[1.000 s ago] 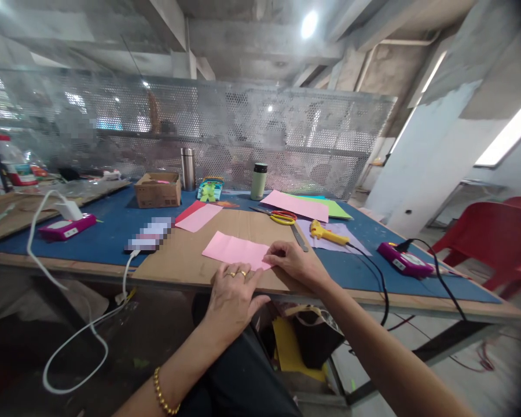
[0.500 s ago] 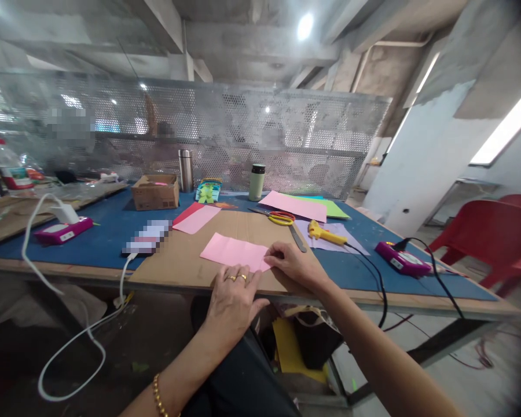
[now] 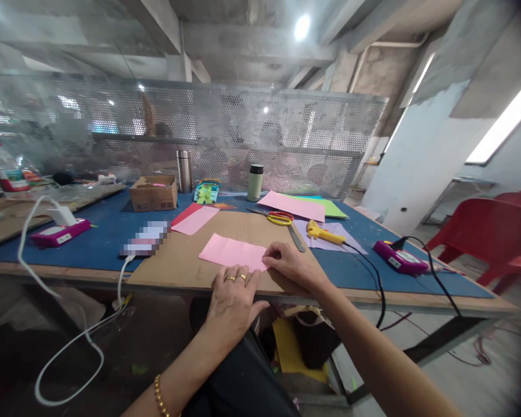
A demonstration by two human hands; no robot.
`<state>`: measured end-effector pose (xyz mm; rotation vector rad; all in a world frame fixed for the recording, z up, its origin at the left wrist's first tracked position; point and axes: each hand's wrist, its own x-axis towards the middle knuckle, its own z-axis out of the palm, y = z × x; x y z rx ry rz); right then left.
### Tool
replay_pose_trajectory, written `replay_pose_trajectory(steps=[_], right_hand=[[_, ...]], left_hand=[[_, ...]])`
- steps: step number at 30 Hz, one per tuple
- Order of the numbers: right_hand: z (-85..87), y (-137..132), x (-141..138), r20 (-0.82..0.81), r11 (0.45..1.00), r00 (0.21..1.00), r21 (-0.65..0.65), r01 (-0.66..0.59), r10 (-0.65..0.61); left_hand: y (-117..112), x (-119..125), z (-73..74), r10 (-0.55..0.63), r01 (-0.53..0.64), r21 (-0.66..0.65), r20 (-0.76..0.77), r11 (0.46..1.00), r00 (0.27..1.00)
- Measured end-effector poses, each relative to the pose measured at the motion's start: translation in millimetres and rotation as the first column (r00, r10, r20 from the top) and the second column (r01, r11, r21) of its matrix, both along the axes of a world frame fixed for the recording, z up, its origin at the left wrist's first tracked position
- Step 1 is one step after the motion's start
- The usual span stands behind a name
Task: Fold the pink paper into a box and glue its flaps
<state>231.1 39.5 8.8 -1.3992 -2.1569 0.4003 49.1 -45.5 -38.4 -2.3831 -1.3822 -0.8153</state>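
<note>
A pink sheet of paper (image 3: 230,252) lies flat on a brown cardboard mat (image 3: 186,258) near the table's front edge. My left hand (image 3: 234,298), with two gold rings, rests at the near edge of the pink sheet, fingers stretched flat on it. My right hand (image 3: 289,263) pinches the sheet's near right corner between thumb and fingers.
Yellow-handled scissors (image 3: 280,218), a yellow glue gun (image 3: 323,233) with a black cord, and a metal ruler (image 3: 296,236) lie behind my right hand. More coloured sheets (image 3: 295,205), a cardboard box (image 3: 153,193), two flasks and magenta power boxes stand on the blue table (image 3: 99,240). Red chairs (image 3: 490,231) are at right.
Both hands stay on the pink sheet; only the camera has drifted slightly, shifting the scene a little left.
</note>
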Motion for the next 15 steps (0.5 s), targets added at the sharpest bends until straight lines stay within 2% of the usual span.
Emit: replay_pose_trajectory(steps=[15], right_hand=[[1.7,-5.0,-1.7,0.007,1.000,1.000,0.004,0.018,-0.018]], left_hand=[[3.1,5.5,4.7,0.049,-0.047,0.020,-0.072,0.999,0.996]])
